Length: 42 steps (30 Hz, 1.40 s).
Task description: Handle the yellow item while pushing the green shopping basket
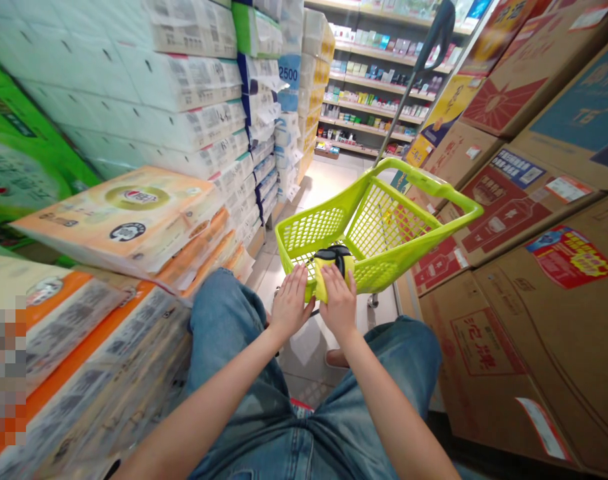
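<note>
A lime-green wheeled shopping basket (329, 197) with lattice walls stands tilted on the floor between my knees. My left hand (290, 300) rests over its near edge, fingers extended forward and bent over the rim. Beside it, my right hand (338, 300) presses a yellow cloth (322, 281) against the same near corner, its fingers over the cloth. A black piece with yellow around it (337, 253) shows just beyond my right fingertips; I cannot make out what it is. The hands nearly touch at the thumbs. Their palms and the undersides of the fingers are hidden.
Stacked tissue packs (204, 87) line the left side, with an orange pack (129, 207) close to my left knee. Cardboard cartons (549, 320) rise on the right. The basket's long dark pull handle (437, 40) extends toward shelves of small goods (379, 80) behind.
</note>
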Tool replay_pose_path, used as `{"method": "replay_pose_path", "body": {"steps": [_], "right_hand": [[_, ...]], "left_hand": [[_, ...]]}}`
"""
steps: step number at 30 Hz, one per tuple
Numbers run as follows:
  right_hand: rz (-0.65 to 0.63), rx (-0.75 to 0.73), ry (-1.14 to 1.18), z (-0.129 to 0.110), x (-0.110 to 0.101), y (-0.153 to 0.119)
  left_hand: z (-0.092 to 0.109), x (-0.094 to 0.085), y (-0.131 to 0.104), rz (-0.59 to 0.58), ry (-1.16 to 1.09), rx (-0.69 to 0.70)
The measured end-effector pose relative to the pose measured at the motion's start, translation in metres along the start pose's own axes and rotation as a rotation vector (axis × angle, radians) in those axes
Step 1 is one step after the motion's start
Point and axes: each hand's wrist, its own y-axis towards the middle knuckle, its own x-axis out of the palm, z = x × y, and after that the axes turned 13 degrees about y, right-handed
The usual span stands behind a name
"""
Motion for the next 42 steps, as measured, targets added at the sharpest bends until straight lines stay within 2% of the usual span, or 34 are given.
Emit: {"method": "replay_pose_path", "body": {"steps": [2, 4, 7, 9, 12, 14, 17, 20, 23, 26, 29, 33, 35, 36, 38, 42], "right_hand": [[-0.053, -0.048, 0.018, -0.008, 0.001, -0.002], [-0.119, -0.092, 0.011, 0.004, -0.011, 0.002], [-0.128, -0.066, -0.047, 0.048, -0.045, 0.013], [-0.039, 0.022, -0.108, 0.083, -0.068, 0.022], [0.065, 0.095, -0.158, 0.114, -0.080, 0.029], [0.106, 0.105, -0.162, 0.108, -0.069, 0.027], [0.123, 0.069, -0.107, 0.067, -0.034, 0.016], [0.017, -0.028, -0.014, 0.017, -0.004, 0.003], [-0.080, -0.099, 0.023, -0.009, 0.005, -0.004], [-0.127, -0.155, 0.018, 0.001, -0.006, -0.003], [-0.130, -0.152, -0.027, 0.037, -0.031, 0.005], [0.022, 0.017, -0.166, 0.098, -0.067, 0.020], [0.073, 0.084, -0.203, 0.114, -0.075, 0.026], [0.090, 0.101, -0.206, 0.114, -0.074, 0.027], [0.101, 0.099, -0.183, 0.100, -0.064, 0.024], [-0.005, -0.006, -0.062, 0.034, -0.025, 0.008]], "left_hand": [[-0.001, 0.000, -0.001, 0.000, -0.006, 0.000], [-0.002, -0.001, -0.001, 0.006, 0.004, -0.003], [-0.002, -0.002, -0.001, 0.004, 0.028, 0.000], [-0.001, -0.003, -0.001, -0.001, 0.037, -0.003], [0.003, -0.003, -0.001, -0.003, 0.031, -0.014], [0.007, -0.001, -0.001, 0.003, 0.021, -0.022], [0.010, 0.002, -0.001, 0.019, 0.015, -0.033], [0.009, 0.003, -0.001, 0.012, 0.003, -0.020], [0.006, 0.001, -0.001, 0.004, -0.014, -0.014], [0.004, -0.002, -0.002, -0.002, -0.008, 0.000], [0.003, -0.005, -0.002, -0.003, 0.016, 0.007], [0.004, -0.005, -0.003, -0.012, 0.031, 0.017], [0.004, -0.005, -0.003, -0.012, 0.033, 0.018], [0.005, -0.005, -0.003, -0.011, 0.033, 0.017], [0.006, -0.005, -0.003, -0.010, 0.031, 0.010], [0.006, -0.004, -0.003, -0.008, 0.017, 0.001]]}}
